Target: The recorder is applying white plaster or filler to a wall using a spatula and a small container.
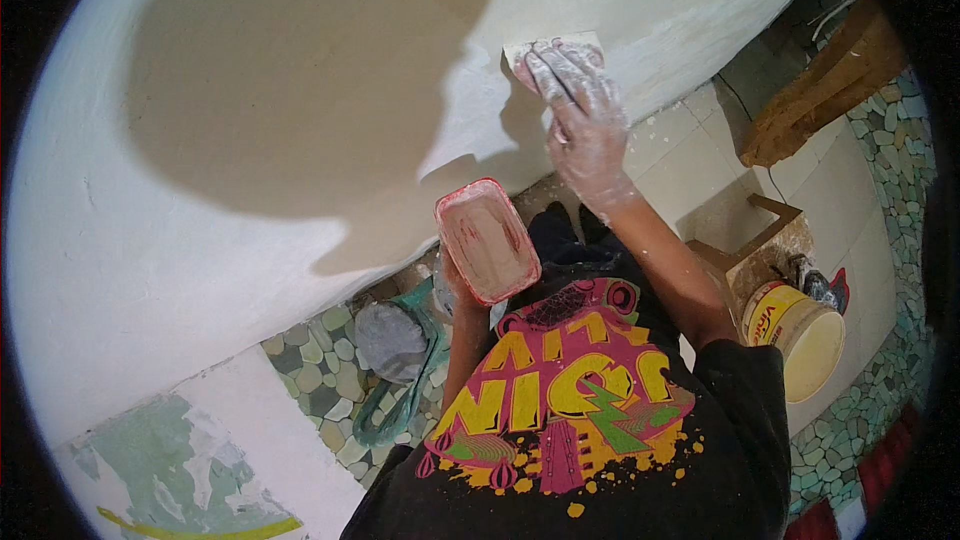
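My left hand [455, 275] grips a rectangular red-rimmed container [485, 235] from its left side, low in front of the wall; a pinkish-beige layer of paste lines its inside. Up and to the right, my powder-whitened right hand [585, 130] holds a thin pale square scraper or pad [520, 56] against the white wall [250, 270], fingers stretched over its back. A large shadow falls on the wall to the left of both hands.
At the right stand a wooden stool [790, 230], a yellow-labelled bucket [810, 350] and a brown wooden piece [810, 100] with cables nearby. At lower left, a grey round object [390, 340] and green hose [400, 410] lie on pebble tiles. A patchy board or surface [170, 450] fills the corner.
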`<state>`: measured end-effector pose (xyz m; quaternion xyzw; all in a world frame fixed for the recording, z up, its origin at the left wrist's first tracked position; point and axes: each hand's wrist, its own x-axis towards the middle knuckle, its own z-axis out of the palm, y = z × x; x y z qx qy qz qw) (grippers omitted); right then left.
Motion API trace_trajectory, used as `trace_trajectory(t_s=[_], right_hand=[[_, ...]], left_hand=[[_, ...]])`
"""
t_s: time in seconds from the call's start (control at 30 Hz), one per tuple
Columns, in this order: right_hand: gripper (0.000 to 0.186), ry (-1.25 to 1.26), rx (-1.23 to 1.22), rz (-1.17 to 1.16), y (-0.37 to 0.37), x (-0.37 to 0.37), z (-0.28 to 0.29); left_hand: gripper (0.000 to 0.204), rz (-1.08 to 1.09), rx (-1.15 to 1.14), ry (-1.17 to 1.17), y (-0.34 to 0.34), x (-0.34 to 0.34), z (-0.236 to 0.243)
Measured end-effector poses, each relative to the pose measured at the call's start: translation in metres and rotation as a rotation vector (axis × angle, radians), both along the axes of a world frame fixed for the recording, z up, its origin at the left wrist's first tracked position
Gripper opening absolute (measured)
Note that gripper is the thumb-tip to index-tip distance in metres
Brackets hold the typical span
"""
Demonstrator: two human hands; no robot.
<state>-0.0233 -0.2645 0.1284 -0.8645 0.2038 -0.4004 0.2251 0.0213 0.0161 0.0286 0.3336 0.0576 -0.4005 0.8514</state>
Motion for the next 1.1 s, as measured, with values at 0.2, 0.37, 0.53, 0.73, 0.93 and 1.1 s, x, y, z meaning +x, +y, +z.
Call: trace_trajectory(t_s=[0.2, 0.37, 0.53, 0.73, 0.93, 1.1], right_hand=[[0.068, 0.070, -0.055, 0.154, 0.019, 0.008, -0.041], [0.068, 0.009, 0.212, 0.183, 0.017, -0.007, -0.070], [0.068, -0.260, 0.302, 0.054, -0.003, -0.005, -0.059], [0.065, 0.003, -0.173, 0.006, -0.022, 0.021, -0.113], [0.064, 0.257, 0.053, 0.146, -0.011, -0.035, -0.160], [0.048, 0.103, 0.638, 0.087, 0.002, -0.087, -0.152]], left_hand=[[0.074, 0.049, 0.100, -0.087, 0.004, 0.006, -0.013], [0.076, -0.008, 0.051, -0.039, -0.003, 0.007, -0.002], [0.077, -0.023, 0.006, -0.041, -0.002, 0.005, 0.001], [0.076, -0.059, 0.018, 0.001, 0.001, 0.006, -0.003], [0.073, -0.011, -0.009, 0.008, 0.005, 0.009, -0.011], [0.069, 0.012, 0.099, -0.069, -0.029, 0.011, 0.016]])
